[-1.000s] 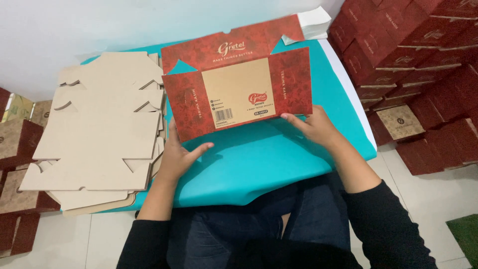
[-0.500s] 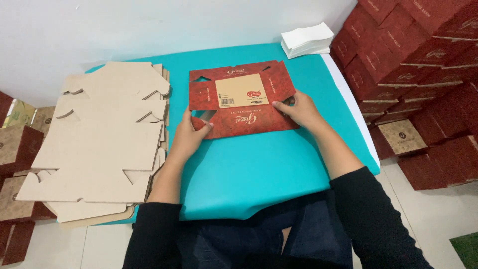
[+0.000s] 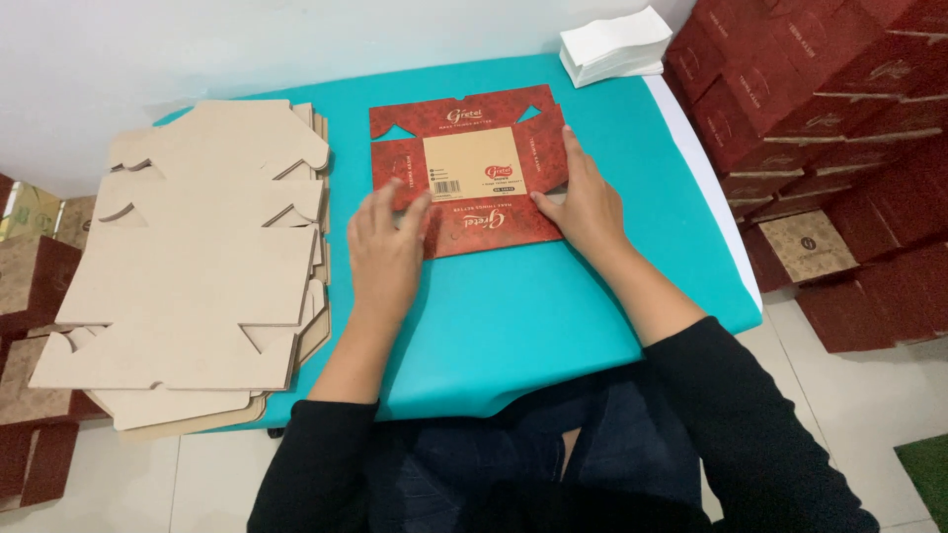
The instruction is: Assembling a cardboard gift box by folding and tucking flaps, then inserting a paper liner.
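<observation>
A flat red cardboard box blank [image 3: 474, 168] with a tan middle panel lies on the teal table [image 3: 553, 306]. Its near flap is folded over onto it. My left hand [image 3: 387, 252] presses flat on the blank's near left corner, fingers spread. At the near right edge my right hand [image 3: 585, 202] presses down, fingers along the side flap. Neither hand grips anything.
A tall stack of unprinted brown box blanks [image 3: 197, 266] fills the table's left side. A pile of white sheets [image 3: 612, 44] sits at the far right corner. Stacked red boxes [image 3: 829, 118] stand to the right, more boxes [image 3: 30, 286] on the floor at left.
The blank was wide open a second ago. Its near flap has since been folded over, and both hands now press on the folded edge.
</observation>
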